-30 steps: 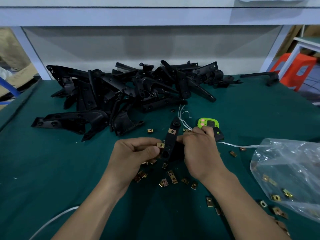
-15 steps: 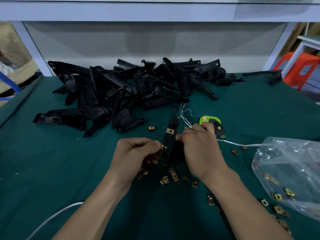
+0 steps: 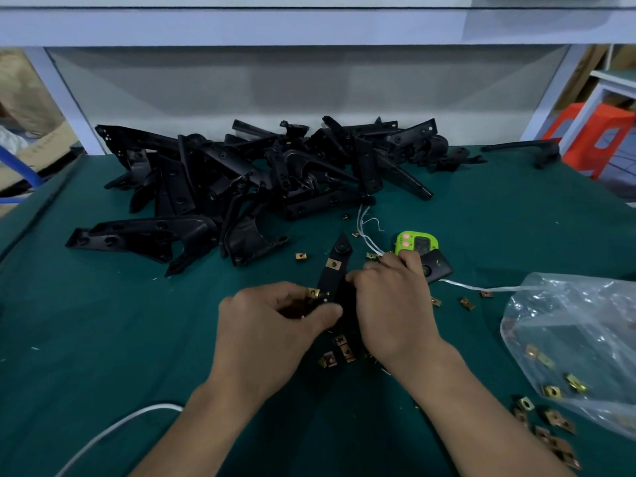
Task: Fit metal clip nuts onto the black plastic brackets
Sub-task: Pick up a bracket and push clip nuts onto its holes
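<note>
The green counter (image 3: 103,339) ran back to a grey panel under a shelf. Behind the bracket (image 3: 335,275) being worked on lay a big tangled pile of black brackets (image 3: 241,173), none showing a brass nut as far as I could tell. The bracket itself was held between both hands, toward the front of the counter. One clip nut (image 3: 333,264) already sat on its upper part. The left hand (image 3: 272,325) had its grip pinched on a second clip nut (image 3: 312,292) at the bracket's left edge, lower down and, by my reckoning, not seated yet. The right hand (image 3: 392,304) had its grip curled round the bracket's right side, steadying it. Loose nuts (image 3: 339,349) lay scattered just in front of the bracket, with more off to its right, beside and inside a clear plastic bag (image 3: 578,339). The job looked barely begun: one bracket half fitted, the whole heap left to do.
</note>
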{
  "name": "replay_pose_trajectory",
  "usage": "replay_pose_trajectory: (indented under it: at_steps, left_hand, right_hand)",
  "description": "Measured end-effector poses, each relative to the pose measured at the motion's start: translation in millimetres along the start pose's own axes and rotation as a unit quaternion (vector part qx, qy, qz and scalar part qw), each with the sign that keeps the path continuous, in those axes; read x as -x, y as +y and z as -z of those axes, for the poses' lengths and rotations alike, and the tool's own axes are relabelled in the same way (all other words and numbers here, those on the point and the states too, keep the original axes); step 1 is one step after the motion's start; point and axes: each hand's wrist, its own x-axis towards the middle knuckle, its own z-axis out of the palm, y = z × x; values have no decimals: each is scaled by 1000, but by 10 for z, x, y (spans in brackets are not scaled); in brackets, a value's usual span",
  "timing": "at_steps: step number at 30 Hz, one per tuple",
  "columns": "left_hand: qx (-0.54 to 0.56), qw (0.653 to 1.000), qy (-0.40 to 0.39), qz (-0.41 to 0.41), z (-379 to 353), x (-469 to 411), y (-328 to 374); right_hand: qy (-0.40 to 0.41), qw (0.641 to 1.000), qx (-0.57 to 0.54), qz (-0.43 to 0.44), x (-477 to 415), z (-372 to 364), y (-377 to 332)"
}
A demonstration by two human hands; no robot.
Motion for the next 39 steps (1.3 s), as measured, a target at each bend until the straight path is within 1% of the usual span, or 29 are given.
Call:
replay_pose_trajectory:
  at_steps: [6, 11, 13, 16, 19, 24, 27, 29, 31, 33, 34, 35, 36, 38, 39]
  left_hand:
    - [-128, 989, 27, -66, -79, 42, -34]
    - [-174, 972, 56, -145, -95, 19, -90]
    - [-172, 973, 57, -141, -121, 7, -103]
    - [-119, 987, 25, -106, -135, 43, -32]
    - [-96, 990, 31, -100, -140, 57, -32]
    - [-139, 981, 35, -132, -39, 62, 124]
    - [-78, 992, -7, -96, -26, 11, 312]
    - [-28, 996, -28, -81, -75, -35, 436]
    - [38, 997, -31, -58, -163, -82, 584]
    - [125, 992, -31, -9, -322, -132, 722]
    - [165, 985, -38, 16, -430, -158, 783]
    - [195, 979, -52, 37, -566, -171, 865]
    - [216, 972, -75, 46, -722, -169, 958]
    - [255, 957, -130, 56, -1087, -122, 1191]
    - [274, 947, -158, 62, -1269, -83, 1324]
  right_hand:
    - [-35, 999, 25, 7, 1, -7, -50]
    - [-28, 999, 31, 6, -3, -46, -43]
    - [-24, 999, 27, 3, -15, -46, -27]
    - [-20, 1000, 23, -7, -4, -3, 2]
    - [-19, 1000, 19, -15, 26, 35, -13]
    - [-48, 998, 14, -34, 147, 310, -46]
    - [-62, 997, 7, -40, 265, 508, 88]
    - [-62, 996, -24, -61, 366, 659, 289]
    - [-65, 992, -47, -94, 507, 838, 564]
    - [-63, 987, -86, -117, 715, 1011, 903]
    - [-72, 978, -141, -134, 840, 1087, 1078]
    - [-87, 959, -218, -156, 983, 1151, 1253]
    - [-97, 930, -310, -175, 1142, 1205, 1417]
    - [-71, 849, -477, -215, 1488, 1254, 1680]
    - [-38, 795, -556, -239, 1654, 1246, 1761]
